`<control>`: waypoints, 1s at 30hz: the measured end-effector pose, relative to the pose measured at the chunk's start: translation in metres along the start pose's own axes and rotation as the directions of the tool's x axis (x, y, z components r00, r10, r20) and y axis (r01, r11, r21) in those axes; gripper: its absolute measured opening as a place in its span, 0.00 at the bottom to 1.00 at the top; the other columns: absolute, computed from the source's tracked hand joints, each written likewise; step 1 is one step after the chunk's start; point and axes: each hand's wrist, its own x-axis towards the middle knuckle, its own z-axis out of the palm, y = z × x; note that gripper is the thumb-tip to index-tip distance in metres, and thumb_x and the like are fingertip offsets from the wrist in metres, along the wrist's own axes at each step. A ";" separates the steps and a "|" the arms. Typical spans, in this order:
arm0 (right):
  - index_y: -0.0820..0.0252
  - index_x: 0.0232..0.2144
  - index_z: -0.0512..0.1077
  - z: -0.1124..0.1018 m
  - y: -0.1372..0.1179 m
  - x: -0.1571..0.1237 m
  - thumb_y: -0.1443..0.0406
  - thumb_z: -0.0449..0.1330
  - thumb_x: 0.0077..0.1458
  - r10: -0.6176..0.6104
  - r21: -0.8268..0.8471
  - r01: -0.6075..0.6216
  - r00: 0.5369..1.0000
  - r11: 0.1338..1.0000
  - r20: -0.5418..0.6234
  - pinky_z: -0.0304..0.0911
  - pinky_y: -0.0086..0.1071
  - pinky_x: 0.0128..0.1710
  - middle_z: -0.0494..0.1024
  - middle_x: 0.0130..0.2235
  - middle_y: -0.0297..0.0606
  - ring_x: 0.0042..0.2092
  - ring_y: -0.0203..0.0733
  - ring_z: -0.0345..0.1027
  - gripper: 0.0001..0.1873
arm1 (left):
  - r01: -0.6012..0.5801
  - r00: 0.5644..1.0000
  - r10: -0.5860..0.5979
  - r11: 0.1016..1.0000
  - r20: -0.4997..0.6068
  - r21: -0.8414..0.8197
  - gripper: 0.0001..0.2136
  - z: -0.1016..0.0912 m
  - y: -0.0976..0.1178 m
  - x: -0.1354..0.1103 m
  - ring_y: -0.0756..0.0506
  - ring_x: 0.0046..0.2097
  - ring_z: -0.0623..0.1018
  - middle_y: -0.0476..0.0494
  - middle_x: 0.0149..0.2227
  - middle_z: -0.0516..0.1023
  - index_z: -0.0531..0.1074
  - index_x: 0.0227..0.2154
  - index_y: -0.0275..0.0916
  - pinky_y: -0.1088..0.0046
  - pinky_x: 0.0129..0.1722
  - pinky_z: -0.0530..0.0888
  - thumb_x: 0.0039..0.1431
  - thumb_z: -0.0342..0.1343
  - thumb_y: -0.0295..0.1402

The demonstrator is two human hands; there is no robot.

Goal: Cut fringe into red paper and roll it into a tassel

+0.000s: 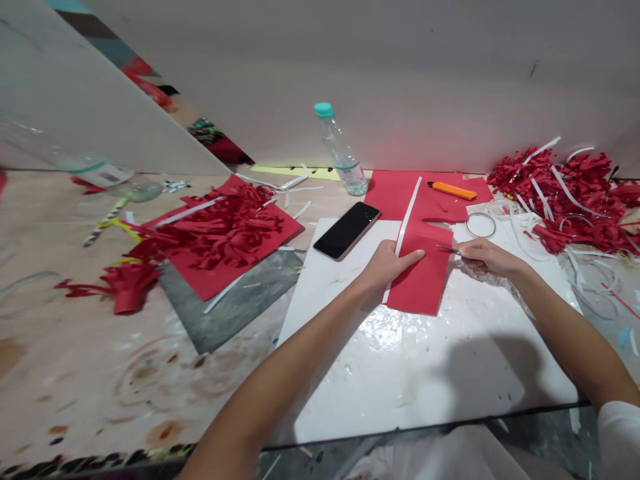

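Note:
My left hand point(387, 265) grips a sheet of red paper point(420, 287) at its left side, thumb on top and the other fingers hidden. A white strip point(411, 210) runs along that side of the sheet. At the sheet's right edge, my right hand point(483, 257) is closed around what look like small scissors point(447, 249). Only their thin metal blades show, over the paper; the handles are hidden in the fingers. Farther back lies more red paper point(385, 183), with an orange box cutter point(453, 191) resting on it.
Under my hands is a white board point(350, 373). A black phone point(347, 230) and a plastic bottle point(345, 153) stand beyond my left hand. Red fringed paper lies in a left pile point(215, 233) and a right pile point(575, 193). A tape roll point(481, 225) sits near my right hand.

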 end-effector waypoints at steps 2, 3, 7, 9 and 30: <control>0.61 0.27 0.66 0.000 -0.001 0.000 0.54 0.61 0.56 -0.004 -0.014 0.005 1.000 1.000 0.001 0.34 0.27 0.19 0.45 0.20 0.22 0.21 0.28 0.35 0.16 | 0.014 1.000 -0.014 1.000 -0.005 0.000 0.19 0.000 0.000 0.001 0.37 0.33 0.82 0.35 0.33 0.82 0.76 0.32 0.33 0.68 0.26 0.76 0.48 0.66 0.47; 0.62 0.28 0.68 0.000 -0.002 0.000 0.54 0.61 0.56 -0.004 -0.022 0.004 1.000 1.000 0.002 0.34 0.27 0.19 0.45 0.20 0.22 0.21 0.28 0.35 0.16 | 0.013 1.000 -0.013 1.000 -0.009 0.002 0.20 -0.001 0.000 0.001 0.37 0.33 0.81 0.34 0.34 0.82 0.76 0.33 0.33 0.68 0.26 0.76 0.47 0.66 0.46; 0.64 0.38 0.72 -0.001 -0.003 -0.001 0.54 0.61 0.56 0.008 -0.051 -0.009 1.000 0.999 -0.028 0.33 0.27 0.19 0.45 0.20 0.22 0.21 0.29 0.35 0.17 | -0.014 1.000 0.014 1.000 -0.017 0.017 0.20 -0.003 -0.002 0.005 0.38 0.33 0.81 0.35 0.34 0.82 0.77 0.33 0.32 0.68 0.27 0.76 0.46 0.67 0.47; 0.64 0.36 0.72 0.000 -0.003 0.000 0.54 0.60 0.56 0.008 -0.059 -0.009 1.000 0.998 -0.024 0.33 0.28 0.19 0.46 0.20 0.22 0.21 0.29 0.35 0.17 | -0.020 1.000 0.020 1.000 -0.021 0.018 0.21 -0.003 -0.003 0.006 0.39 0.33 0.81 0.34 0.34 0.82 0.77 0.33 0.32 0.68 0.28 0.77 0.45 0.67 0.46; 0.60 0.23 0.62 0.005 -0.002 0.001 0.54 0.61 0.56 -0.026 -0.013 0.026 0.999 1.000 -0.025 0.34 0.27 0.18 0.46 0.19 0.22 0.20 0.27 0.35 0.19 | -0.002 1.000 0.002 1.000 0.004 0.002 0.21 -0.002 -0.005 0.003 0.37 0.34 0.82 0.34 0.34 0.82 0.76 0.33 0.33 0.68 0.27 0.76 0.47 0.66 0.48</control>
